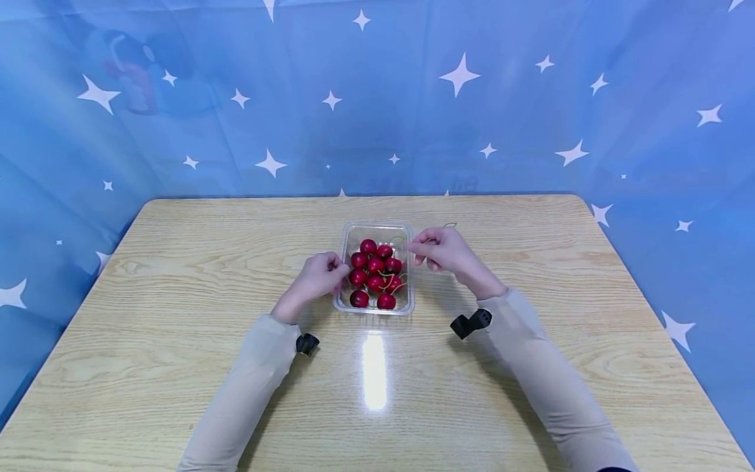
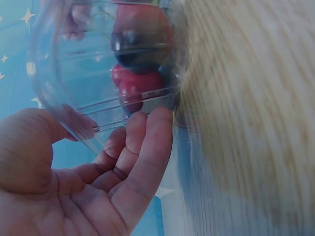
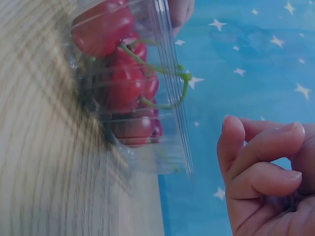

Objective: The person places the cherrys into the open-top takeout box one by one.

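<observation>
A clear plastic container (image 1: 374,312) stands on the table, holding several dark red cherries (image 1: 375,264), some with green stems (image 3: 162,69). My left hand (image 1: 321,275) grips its left side; in the left wrist view the fingers (image 2: 152,152) touch the outer wall and the thumb goes behind the rim. Beside the right rim, my right hand (image 1: 445,252) is raised with curled fingers (image 3: 261,182). No cherry shows in that hand, but its thumb and index tips are partly hidden, so whether they pinch something small is unclear. A thin green stem (image 1: 450,225) shows just beyond it.
The pale wooden table (image 1: 206,262) extends on both sides of the container. Behind it hangs a blue cloth (image 1: 377,124) with white stars. Each wrist wears a small black camera; the right one (image 1: 470,324) sits just above the tabletop.
</observation>
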`<action>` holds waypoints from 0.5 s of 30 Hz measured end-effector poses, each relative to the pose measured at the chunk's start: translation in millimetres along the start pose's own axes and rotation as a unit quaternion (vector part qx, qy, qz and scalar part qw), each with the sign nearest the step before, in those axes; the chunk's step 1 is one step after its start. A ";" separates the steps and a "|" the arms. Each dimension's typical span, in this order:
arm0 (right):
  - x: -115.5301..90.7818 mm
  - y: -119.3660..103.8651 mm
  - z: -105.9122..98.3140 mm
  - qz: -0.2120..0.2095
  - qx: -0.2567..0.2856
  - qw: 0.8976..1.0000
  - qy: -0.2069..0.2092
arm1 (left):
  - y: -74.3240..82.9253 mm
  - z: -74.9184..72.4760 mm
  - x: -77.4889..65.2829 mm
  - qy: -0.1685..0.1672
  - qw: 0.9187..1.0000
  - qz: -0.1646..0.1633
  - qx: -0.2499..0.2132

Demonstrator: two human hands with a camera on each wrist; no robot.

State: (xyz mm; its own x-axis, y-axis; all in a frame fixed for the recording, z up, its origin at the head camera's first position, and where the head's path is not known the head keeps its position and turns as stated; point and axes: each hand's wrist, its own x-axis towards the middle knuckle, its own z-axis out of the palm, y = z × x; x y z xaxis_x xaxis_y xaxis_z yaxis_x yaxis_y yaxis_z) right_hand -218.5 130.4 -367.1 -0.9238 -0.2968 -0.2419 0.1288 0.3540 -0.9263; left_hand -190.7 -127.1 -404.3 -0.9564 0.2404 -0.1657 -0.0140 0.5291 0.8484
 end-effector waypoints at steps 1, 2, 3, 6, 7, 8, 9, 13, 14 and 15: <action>-0.2 0.1 -1.0 0.000 0.001 1.000 0.002 | -0.2 0.0 0.1 0.000 1.000 0.000 0.000; -0.2 0.6 -2.1 0.001 0.002 1.000 0.004 | -0.5 0.1 0.2 0.000 1.000 -0.001 -0.001; -0.4 0.7 -2.9 0.002 0.004 1.000 0.005 | -0.5 0.1 0.2 0.001 1.000 -0.002 -0.001; -0.4 1.3 -5.5 0.005 0.008 1.000 0.009 | 0.0 0.2 0.0 0.003 1.000 -0.007 -0.004; -0.4 1.6 -6.1 0.006 0.009 1.000 0.010 | 0.3 0.3 -0.1 0.004 1.000 -0.008 -0.006; -0.2 2.0 -6.9 0.007 0.009 1.000 0.010 | 0.5 0.2 -0.3 0.005 1.000 -0.009 -0.007; -0.1 2.2 -7.4 0.007 0.009 1.000 0.010 | 1.1 0.2 -0.9 0.005 1.000 -0.009 -0.007; 0.2 4.6 -10.6 0.004 0.006 1.000 0.009 | 1.4 0.4 -0.7 0.004 1.000 -0.009 -0.009; 0.1 5.1 -11.5 0.003 0.005 1.000 0.009 | 1.3 0.5 -0.6 0.004 1.000 -0.008 -0.009; -0.1 5.4 -12.4 0.002 0.005 1.000 0.010 | 1.2 0.5 -0.4 0.004 1.000 -0.009 -0.009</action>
State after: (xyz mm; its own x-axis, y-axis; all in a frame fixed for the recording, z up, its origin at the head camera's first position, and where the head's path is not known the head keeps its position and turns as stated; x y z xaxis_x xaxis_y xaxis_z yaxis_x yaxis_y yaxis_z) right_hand -222.2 143.3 -368.5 -0.9299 -0.2778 -0.2410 0.1370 0.3465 -0.9280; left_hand -190.1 -126.1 -403.5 -0.9585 0.2241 -0.1762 -0.0362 0.5176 0.8548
